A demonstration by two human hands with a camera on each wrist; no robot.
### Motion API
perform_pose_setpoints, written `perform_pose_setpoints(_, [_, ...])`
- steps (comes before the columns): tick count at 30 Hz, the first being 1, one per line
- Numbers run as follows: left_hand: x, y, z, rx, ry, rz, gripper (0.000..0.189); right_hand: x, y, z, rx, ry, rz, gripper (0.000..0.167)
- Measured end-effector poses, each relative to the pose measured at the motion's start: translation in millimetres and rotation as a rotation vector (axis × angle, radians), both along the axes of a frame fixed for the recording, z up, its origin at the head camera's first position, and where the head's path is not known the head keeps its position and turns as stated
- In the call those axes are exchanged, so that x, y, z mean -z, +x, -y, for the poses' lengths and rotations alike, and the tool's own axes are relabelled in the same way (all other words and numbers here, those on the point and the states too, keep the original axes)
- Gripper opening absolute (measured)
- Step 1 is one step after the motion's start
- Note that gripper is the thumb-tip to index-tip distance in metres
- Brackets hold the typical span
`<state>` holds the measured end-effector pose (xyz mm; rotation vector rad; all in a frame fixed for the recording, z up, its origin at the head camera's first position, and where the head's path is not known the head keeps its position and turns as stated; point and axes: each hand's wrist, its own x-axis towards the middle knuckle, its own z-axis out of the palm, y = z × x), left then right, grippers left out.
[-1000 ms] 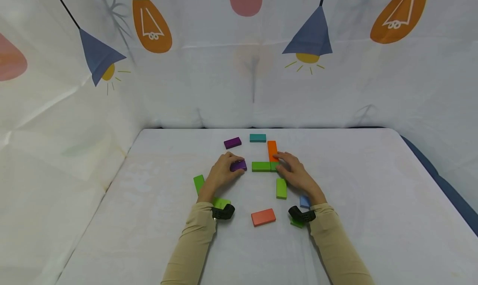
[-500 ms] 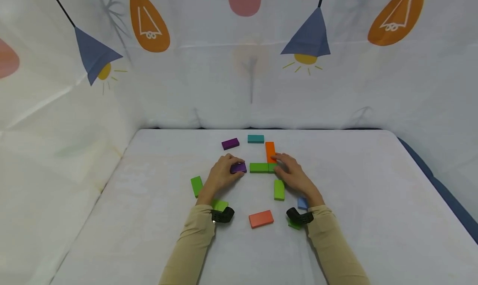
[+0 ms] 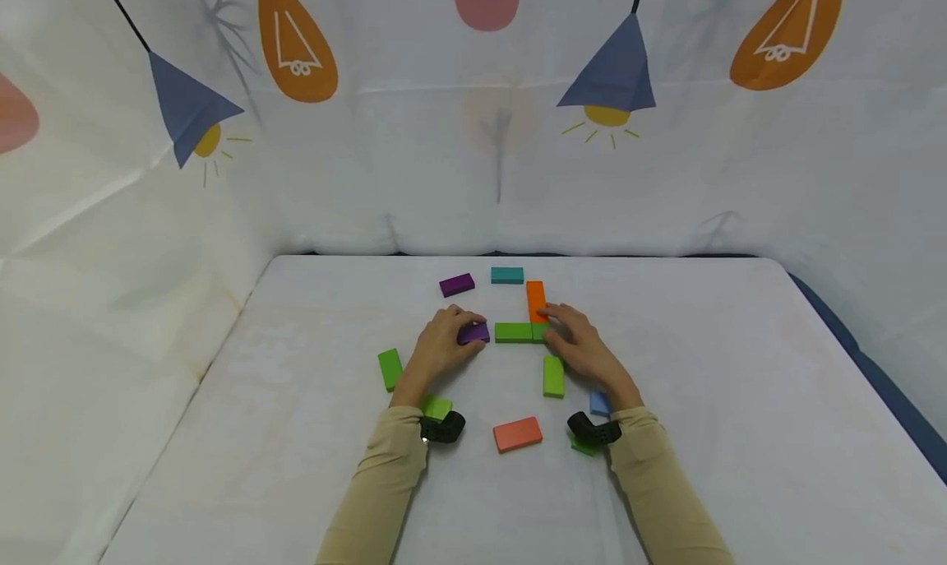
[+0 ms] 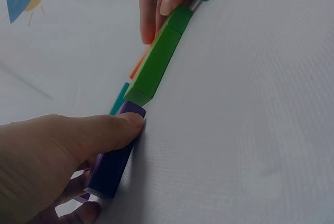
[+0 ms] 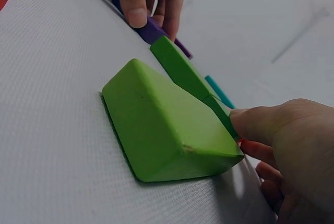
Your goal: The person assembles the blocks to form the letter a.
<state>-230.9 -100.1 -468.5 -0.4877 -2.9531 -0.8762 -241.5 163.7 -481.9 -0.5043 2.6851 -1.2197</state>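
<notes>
My left hand (image 3: 444,339) holds a purple block (image 3: 473,333) between thumb and fingers, low over the table. Its right end is very near the left end of a long green block (image 3: 513,333). A short darker green block (image 3: 540,332) adjoins that block's right end, and my right hand (image 3: 584,347) pinches it, with the thumb (image 5: 255,122) on the near side. Right-hand fingers also lie against the orange block (image 3: 536,300), which stretches away behind the green pair. A light green block (image 3: 553,377) lies just nearer; in the right wrist view it looms large.
Beyond the hands lie a dark purple block (image 3: 456,284) and a teal block (image 3: 506,275). Nearer are a coral block (image 3: 517,435), a blue block (image 3: 599,402) partly under the right wrist, and several green blocks, one (image 3: 390,369) left of the left wrist.
My left hand has slid the purple block slightly right, narrowing the gap to the long green block. The right hand keeps its place; the head view has shifted a little.
</notes>
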Motion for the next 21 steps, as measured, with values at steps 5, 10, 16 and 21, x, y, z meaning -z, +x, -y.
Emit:
perform_pose_setpoints(5, [0.6, 0.0, -0.2, 0.003, -0.003, -0.006, 0.036, -0.3, -0.1, 0.7, -0.001, 0.011, -0.002, 0.044])
perform_pose_setpoints(10, [1.7, -0.4, -2.5, 0.014, 0.005, -0.006, 0.036, 1.3, 0.3, -0.6, 0.010, 0.023, 0.004, 0.045])
perform_pose_setpoints(16, [2.5, -0.2, -3.4, 0.007, 0.006, -0.008, 0.036, 1.3, -0.4, -1.4, -0.002, 0.030, -0.007, 0.045])
perform_pose_setpoints(21, [2.8, 0.6, -3.1, 0.002, 0.007, -0.012, 0.036, 1.5, 0.0, -0.5, -0.011, 0.017, -0.012, 0.045])
